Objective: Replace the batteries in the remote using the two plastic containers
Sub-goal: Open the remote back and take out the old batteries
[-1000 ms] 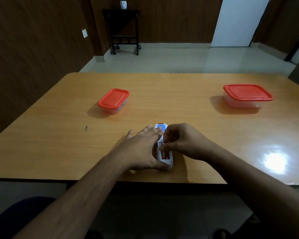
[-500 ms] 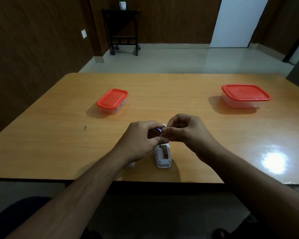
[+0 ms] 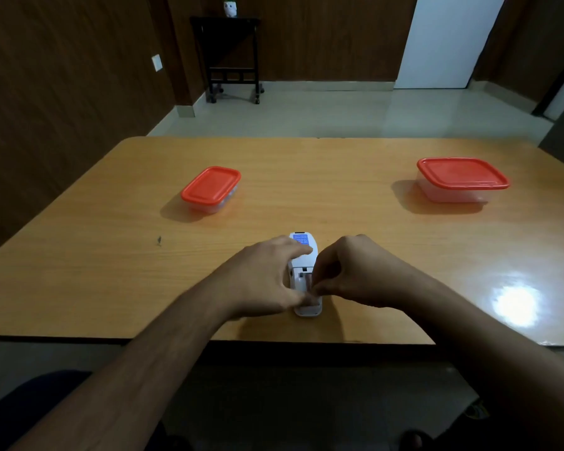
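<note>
Now remote [image 3: 303, 255] btwn both hands [image 3: 310, 278].

The only writing here is on a blue label [image 3: 300, 238] at the far end of the white remote [image 3: 303, 258], too small to read.

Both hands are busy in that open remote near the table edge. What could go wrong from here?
1. The remote lies close to the table's near edge; a slip of the left hand steadying it might push it off.
2. The right hand pinches at the open battery bay; a battery popping free could roll away.
3. Both containers, the small one and the large one, are lidded and far off, so each needs a reach and probably two hands.
</note>
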